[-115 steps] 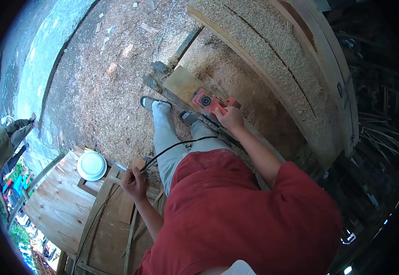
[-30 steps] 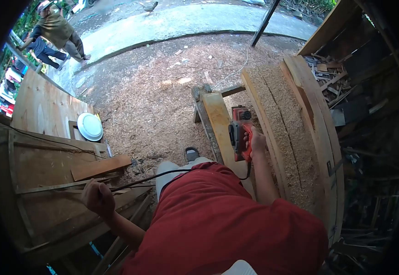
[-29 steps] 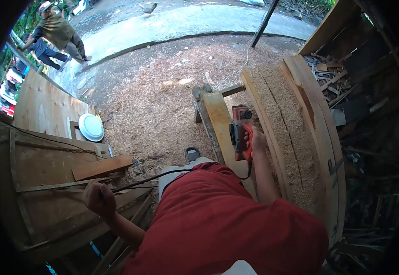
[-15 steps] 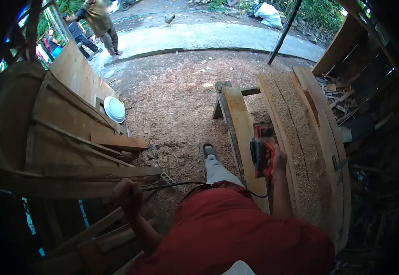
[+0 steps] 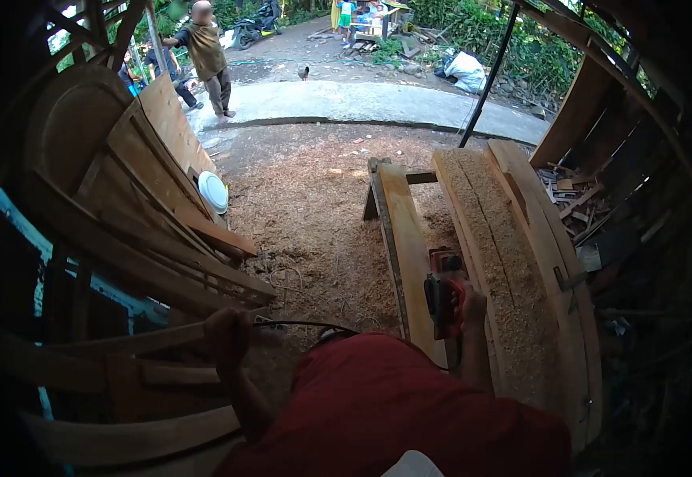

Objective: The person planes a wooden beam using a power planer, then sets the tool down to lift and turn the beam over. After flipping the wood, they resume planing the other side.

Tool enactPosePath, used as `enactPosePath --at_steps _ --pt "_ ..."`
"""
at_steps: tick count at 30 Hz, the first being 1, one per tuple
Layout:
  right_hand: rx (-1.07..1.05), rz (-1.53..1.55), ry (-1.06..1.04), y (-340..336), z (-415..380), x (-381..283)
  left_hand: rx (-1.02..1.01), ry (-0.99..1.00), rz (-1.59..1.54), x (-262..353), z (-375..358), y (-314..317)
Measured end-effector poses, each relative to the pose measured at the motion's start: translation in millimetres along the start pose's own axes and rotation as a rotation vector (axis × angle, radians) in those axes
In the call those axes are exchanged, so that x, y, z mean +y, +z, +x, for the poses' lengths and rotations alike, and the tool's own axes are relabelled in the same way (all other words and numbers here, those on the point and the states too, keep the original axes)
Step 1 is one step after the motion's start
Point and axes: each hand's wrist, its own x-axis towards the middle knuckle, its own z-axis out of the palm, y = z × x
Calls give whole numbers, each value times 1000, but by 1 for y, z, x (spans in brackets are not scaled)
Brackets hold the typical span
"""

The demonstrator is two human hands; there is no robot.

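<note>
The red-and-black power tool [image 5: 447,296], boxy and scuffed, is at the pale, smooth, narrow board [image 5: 411,254], the right hand [image 5: 474,306] curled round its handle. The left hand [image 5: 228,334] is fisted on the thin black cord [image 5: 298,323]. Beside the board, curly shavings coat the broad cracked plank [image 5: 493,246].

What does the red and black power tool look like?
The red and black power tool looks like hard plastic, with a round black knob in front and a red handle gripped by the right hand. It lies along the right side of a long pale wooden board. A thin black cord seems to trail from its rear. Its underside is hidden.
</note>
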Motion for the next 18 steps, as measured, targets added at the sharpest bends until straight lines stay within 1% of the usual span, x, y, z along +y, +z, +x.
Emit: enactPosePath --at_steps 2,3,4,5,6,8,9,12,13,16,18 --pt "-19 -19 -21 -33 -17 20 24 39 116 14 -42 -9" --pt "-36 -63 -33 -49 -29 30 25 36 121 22 -63 -16" --pt "-54 -109 -41 -66 -43 38 25 40 55 36 -82 -22" --pt "-55 -84 -33 -84 -60 47 22 42 -11 50 -104 -30" --pt "-61 -89 -23 -105 -75 59 16 34 -4 64 -126 -40" --pt "-102 -63 -8 -143 -102 80 -60 -8 31 89 -168 -63" --pt "-107 -65 2 -162 -116 89 -78 53 110 92 -189 -74" --pt "-105 -125 38 -220 -168 114 -49 49 102 124 -246 -99" --pt "-100 -128 59 -238 -180 124 -79 -2 84 130 -264 -110" --pt "-84 -164 79 -286 -216 141 -67 28 20 167 -310 -145" --pt "-52 -193 102 -312 -244 150 -90 29 15 174 -342 -164"
